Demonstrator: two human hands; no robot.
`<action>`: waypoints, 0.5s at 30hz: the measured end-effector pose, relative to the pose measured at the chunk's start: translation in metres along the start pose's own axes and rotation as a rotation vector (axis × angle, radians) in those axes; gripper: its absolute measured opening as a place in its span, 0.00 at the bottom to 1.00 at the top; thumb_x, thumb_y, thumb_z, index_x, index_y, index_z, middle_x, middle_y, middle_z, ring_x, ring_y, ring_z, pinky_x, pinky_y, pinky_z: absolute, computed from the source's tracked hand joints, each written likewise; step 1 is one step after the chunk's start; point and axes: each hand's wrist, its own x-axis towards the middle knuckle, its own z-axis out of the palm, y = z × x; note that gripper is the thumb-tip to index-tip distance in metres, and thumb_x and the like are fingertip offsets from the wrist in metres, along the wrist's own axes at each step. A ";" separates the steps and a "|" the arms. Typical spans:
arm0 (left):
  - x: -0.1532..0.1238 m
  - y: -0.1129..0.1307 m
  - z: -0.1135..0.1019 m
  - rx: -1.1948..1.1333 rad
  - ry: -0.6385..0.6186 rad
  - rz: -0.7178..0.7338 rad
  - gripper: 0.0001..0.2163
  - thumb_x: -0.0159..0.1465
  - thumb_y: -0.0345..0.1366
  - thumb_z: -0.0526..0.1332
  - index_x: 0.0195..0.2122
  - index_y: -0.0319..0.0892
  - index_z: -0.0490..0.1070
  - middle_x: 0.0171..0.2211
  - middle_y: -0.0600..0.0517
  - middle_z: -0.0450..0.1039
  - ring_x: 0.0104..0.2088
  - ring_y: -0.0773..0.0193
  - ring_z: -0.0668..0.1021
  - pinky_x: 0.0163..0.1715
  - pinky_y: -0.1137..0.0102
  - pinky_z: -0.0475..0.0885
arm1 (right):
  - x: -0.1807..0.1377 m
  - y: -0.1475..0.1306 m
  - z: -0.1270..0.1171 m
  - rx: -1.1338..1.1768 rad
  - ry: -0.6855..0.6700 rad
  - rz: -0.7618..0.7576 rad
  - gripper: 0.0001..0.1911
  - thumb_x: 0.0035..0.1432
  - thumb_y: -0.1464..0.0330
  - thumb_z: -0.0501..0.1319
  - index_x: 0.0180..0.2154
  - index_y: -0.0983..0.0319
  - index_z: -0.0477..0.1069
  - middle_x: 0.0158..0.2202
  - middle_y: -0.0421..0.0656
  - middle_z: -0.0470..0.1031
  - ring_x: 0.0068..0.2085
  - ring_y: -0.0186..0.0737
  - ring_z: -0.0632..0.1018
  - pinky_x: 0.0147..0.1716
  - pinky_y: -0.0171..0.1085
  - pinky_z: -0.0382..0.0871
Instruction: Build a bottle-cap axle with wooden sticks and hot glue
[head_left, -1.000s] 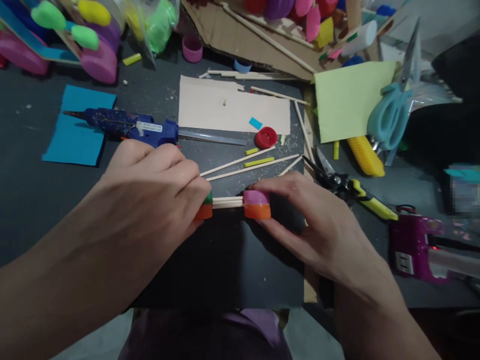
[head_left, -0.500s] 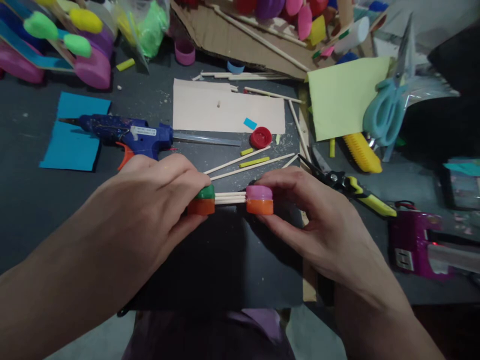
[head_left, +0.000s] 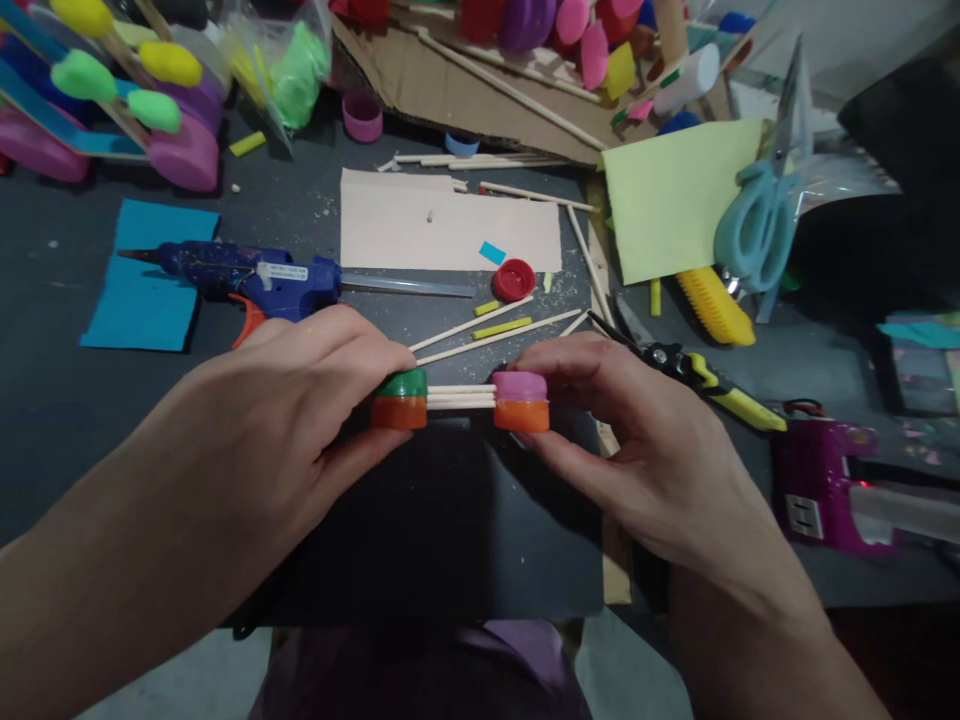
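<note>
My left hand (head_left: pixel 330 400) pinches a stacked pair of bottle caps, a green cap (head_left: pixel 406 384) above an orange cap (head_left: pixel 401 413). My right hand (head_left: pixel 600 410) grips the other pair, a pink-purple cap (head_left: pixel 520 386) over a bright orange cap (head_left: pixel 522 416). Several thin wooden sticks (head_left: pixel 460 397) run level between the two pairs and join them. The stick ends inside the caps are hidden. Beyond my fingers lie loose sticks (head_left: pixel 502 337) and a red cap (head_left: pixel 514 280). A blue glue gun (head_left: pixel 247 272) rests just past my left hand.
Pliers (head_left: pixel 679 362) with yellow-black handles lie beyond my right hand. Teal scissors (head_left: pixel 759 225), a yellow cutter (head_left: pixel 716 306) and a purple power strip (head_left: pixel 814 485) are at the right. Cream card (head_left: pixel 450 235), cardboard (head_left: pixel 480 80) and a colourful cap-and-stick model (head_left: pixel 176 150) stand farther back.
The view has shifted slightly, so the background things sit a little farther left. Both hands keep their hold on the joined caps, which stay nearly in place.
</note>
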 end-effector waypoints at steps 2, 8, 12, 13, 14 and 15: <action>0.001 0.000 0.001 -0.023 -0.003 -0.009 0.09 0.72 0.43 0.55 0.48 0.49 0.70 0.44 0.52 0.73 0.35 0.59 0.76 0.33 0.66 0.65 | 0.000 0.000 0.000 -0.004 -0.001 0.000 0.11 0.62 0.72 0.64 0.47 0.61 0.71 0.46 0.44 0.77 0.45 0.42 0.78 0.42 0.41 0.76; 0.005 0.001 0.001 -0.055 -0.030 0.012 0.10 0.73 0.43 0.53 0.47 0.48 0.69 0.42 0.52 0.73 0.37 0.57 0.76 0.31 0.66 0.65 | -0.001 0.001 0.000 -0.026 -0.018 0.036 0.10 0.63 0.69 0.64 0.47 0.59 0.71 0.47 0.43 0.78 0.45 0.42 0.79 0.42 0.40 0.75; 0.005 0.001 0.002 -0.012 -0.064 0.013 0.09 0.72 0.42 0.53 0.46 0.47 0.70 0.42 0.50 0.73 0.38 0.53 0.76 0.33 0.63 0.64 | 0.000 0.002 0.000 -0.076 -0.036 0.021 0.09 0.64 0.69 0.64 0.47 0.59 0.71 0.46 0.42 0.78 0.44 0.41 0.79 0.41 0.38 0.73; 0.005 0.001 0.002 -0.005 -0.060 0.020 0.09 0.72 0.42 0.53 0.45 0.47 0.70 0.41 0.50 0.73 0.38 0.53 0.76 0.33 0.62 0.63 | 0.000 0.002 0.000 -0.099 -0.041 0.011 0.09 0.64 0.69 0.63 0.46 0.59 0.71 0.46 0.42 0.78 0.44 0.40 0.79 0.41 0.37 0.72; 0.005 0.001 0.002 0.001 -0.054 0.028 0.09 0.72 0.42 0.53 0.44 0.47 0.71 0.41 0.50 0.73 0.37 0.53 0.75 0.33 0.61 0.62 | 0.001 0.002 0.000 -0.120 -0.048 0.001 0.09 0.64 0.68 0.63 0.46 0.59 0.70 0.46 0.42 0.78 0.44 0.40 0.79 0.41 0.37 0.72; 0.006 0.001 0.003 0.008 -0.061 0.029 0.09 0.72 0.41 0.53 0.43 0.47 0.71 0.40 0.50 0.73 0.36 0.53 0.75 0.33 0.61 0.61 | 0.001 0.002 0.000 -0.134 -0.052 -0.008 0.08 0.65 0.68 0.63 0.46 0.59 0.70 0.46 0.42 0.78 0.44 0.40 0.79 0.41 0.36 0.71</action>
